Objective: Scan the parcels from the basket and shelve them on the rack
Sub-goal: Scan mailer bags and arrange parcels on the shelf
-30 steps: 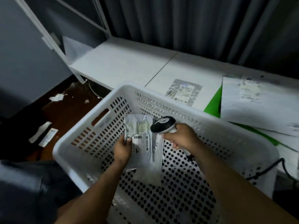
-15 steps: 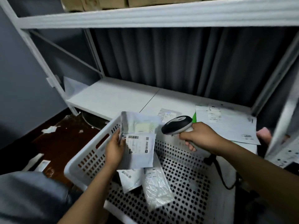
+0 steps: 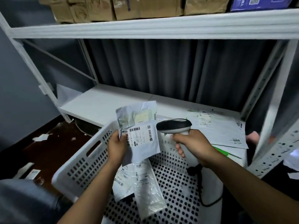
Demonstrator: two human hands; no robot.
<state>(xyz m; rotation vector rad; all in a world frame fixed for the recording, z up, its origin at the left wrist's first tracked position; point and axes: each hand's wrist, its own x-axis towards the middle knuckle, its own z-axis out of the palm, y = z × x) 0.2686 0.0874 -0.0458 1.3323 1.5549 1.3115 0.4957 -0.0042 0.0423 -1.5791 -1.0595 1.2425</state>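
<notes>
My left hand (image 3: 116, 146) grips a flat white parcel (image 3: 142, 135) by its left edge, held upright above the white perforated basket (image 3: 84, 167). Its barcode label faces me. My right hand (image 3: 192, 145) holds a black-and-white barcode scanner (image 3: 174, 126), whose head sits just right of the parcel's label. Two more flat parcels lie in the basket: a clear plastic one (image 3: 148, 189) and a white one (image 3: 123, 183) partly under it. The white rack's lower shelf (image 3: 100, 105) lies behind the basket.
Large white mailers (image 3: 223, 131) over a green one lie on the lower shelf at right. Cardboard boxes (image 3: 116, 8) and a blue box fill the upper shelf. The scanner's black cable (image 3: 203, 196) hangs over the basket's right side. Paper scraps litter the dark floor at left.
The view has tilted up from the basket to the rack. My left hand has lifted the parcel out of the basket to above its rim, and the scanner stays beside it.
</notes>
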